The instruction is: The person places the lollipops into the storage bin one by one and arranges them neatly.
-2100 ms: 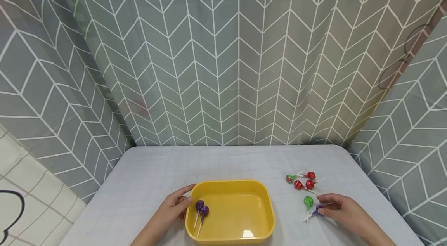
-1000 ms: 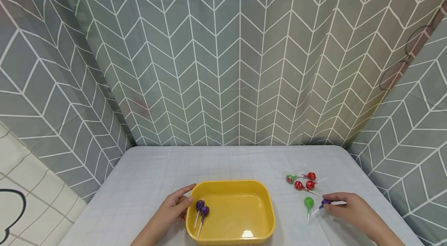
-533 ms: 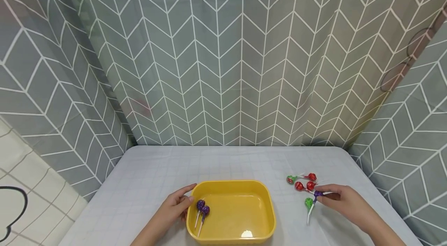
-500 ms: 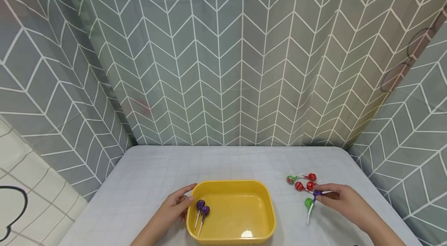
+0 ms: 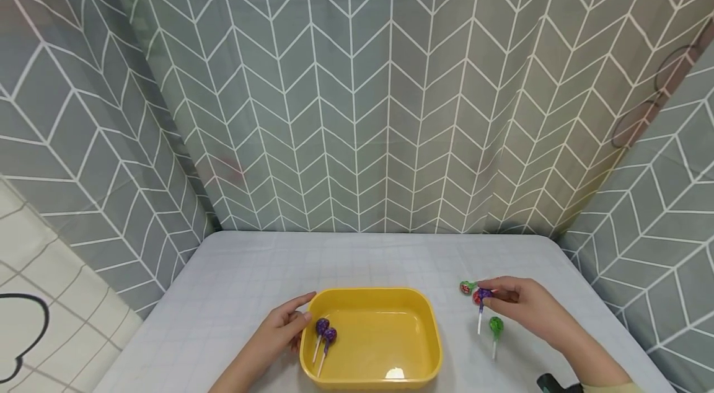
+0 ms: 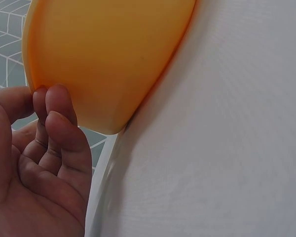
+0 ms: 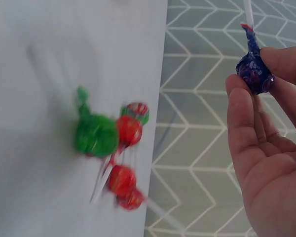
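A purple-wrapped lollipop (image 5: 484,294) is pinched by its head between the thumb and fingers of my right hand (image 5: 530,308), lifted above the table with its white stick pointing down in the head view. In the right wrist view this same lollipop (image 7: 255,74) shows clear of the others. My left hand (image 5: 283,326) grips the left rim of a yellow tray (image 5: 385,343), thumb at the rim and fingers curled against the outer wall. Two purple lollipops (image 5: 330,335) lie inside the tray at its left side.
A green lollipop (image 5: 496,325) lies in front of the right hand. Behind it are a green-and-red lollipop (image 5: 467,287) and several red lollipops (image 7: 122,180), mostly hidden by the hand in the head view. Patterned grey curtain (image 5: 357,101) surrounds the white table (image 5: 268,256).
My right hand has lifted the purple lollipop from beside the green one and carried it left and away from me, over the red lollipops. The left hand and tray stay put.
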Motion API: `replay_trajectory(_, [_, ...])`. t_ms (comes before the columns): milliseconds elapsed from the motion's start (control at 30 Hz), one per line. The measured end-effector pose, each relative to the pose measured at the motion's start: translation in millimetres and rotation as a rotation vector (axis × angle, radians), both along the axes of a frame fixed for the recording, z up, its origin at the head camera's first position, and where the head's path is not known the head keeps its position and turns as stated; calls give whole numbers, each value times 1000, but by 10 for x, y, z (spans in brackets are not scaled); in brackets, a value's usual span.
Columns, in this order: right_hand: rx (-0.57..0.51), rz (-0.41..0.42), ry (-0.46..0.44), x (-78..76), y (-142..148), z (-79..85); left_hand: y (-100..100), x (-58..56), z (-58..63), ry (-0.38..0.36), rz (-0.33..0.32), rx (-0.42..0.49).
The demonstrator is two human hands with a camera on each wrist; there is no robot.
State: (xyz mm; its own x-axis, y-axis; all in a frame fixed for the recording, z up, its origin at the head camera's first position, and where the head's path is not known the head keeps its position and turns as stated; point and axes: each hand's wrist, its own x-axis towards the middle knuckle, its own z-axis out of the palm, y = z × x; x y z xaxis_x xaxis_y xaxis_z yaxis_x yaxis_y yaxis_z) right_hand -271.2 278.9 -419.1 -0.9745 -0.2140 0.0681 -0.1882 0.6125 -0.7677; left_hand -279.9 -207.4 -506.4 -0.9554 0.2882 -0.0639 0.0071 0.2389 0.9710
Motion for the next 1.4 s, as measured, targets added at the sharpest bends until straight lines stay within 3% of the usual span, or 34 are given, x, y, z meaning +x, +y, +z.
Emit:
replay_trajectory(200, [-39,72,-20,-63,-151,75,-5,4,2,3,1,0])
replay_trajectory(433, [-55,80,-54,-117,-311,147,-12,-3,-13,3,-14,20])
replay_trajectory(767, [11,81,-57,-173,-571,319,-7,3,-11,3,-4,26])
replay_trajectory(1067, [4,194,5,-233,-775,320,0,-1,-25,13,-8,22])
replay_trajectory(1400, [8,290,3,-268,-1043,333,-21,-8,-27,13,-16,27])
